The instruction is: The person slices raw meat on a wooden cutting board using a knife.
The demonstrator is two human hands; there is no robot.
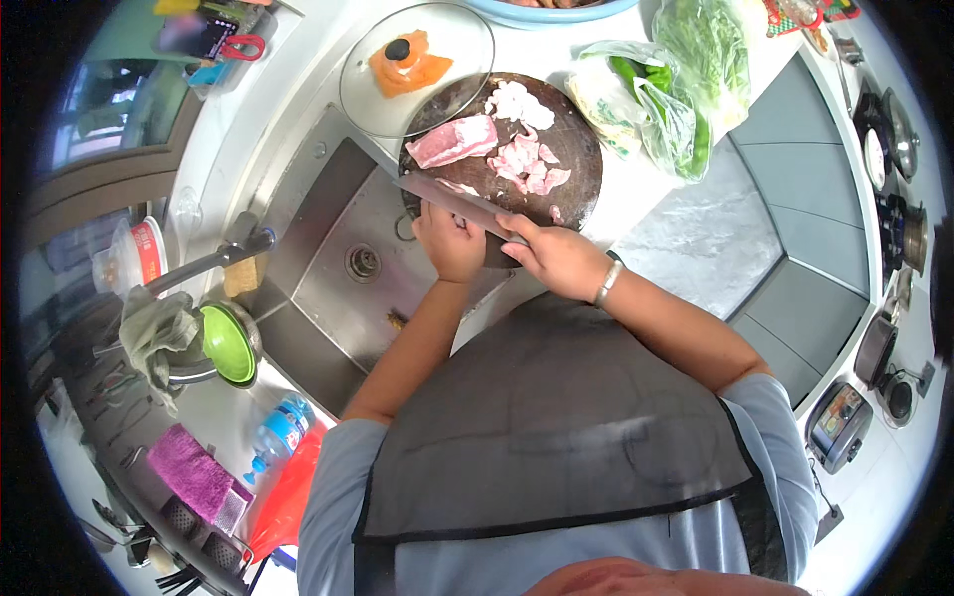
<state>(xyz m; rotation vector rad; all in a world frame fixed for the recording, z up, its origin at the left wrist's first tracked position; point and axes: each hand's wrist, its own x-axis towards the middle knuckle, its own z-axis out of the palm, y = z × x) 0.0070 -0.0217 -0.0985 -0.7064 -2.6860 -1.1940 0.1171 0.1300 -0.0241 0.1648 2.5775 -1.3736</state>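
My right hand [563, 257] grips the handle of a cleaver [455, 203], its wide blade lying over the near left part of a round dark wooden chopping board [581, 164]. Close against the blade's near side, my left hand [451, 249] has its fingers curled on a small piece of meat [459, 220], mostly hidden by fingers and blade. Beyond the blade lies a thin slice [456, 186]. Farther back on the board are a block of raw pork [453, 141], a heap of pink meat slices [528, 164] and a heap of white fat pieces [519, 104].
A glass lid [358, 97] overlaps the board's far left edge, with orange food [410, 71] beneath it. Bagged green peppers [663, 97] and leafy greens [708, 52] stand right. A steel sink [335, 298] sits left below the board. A blue basin [551, 13] is at the back.
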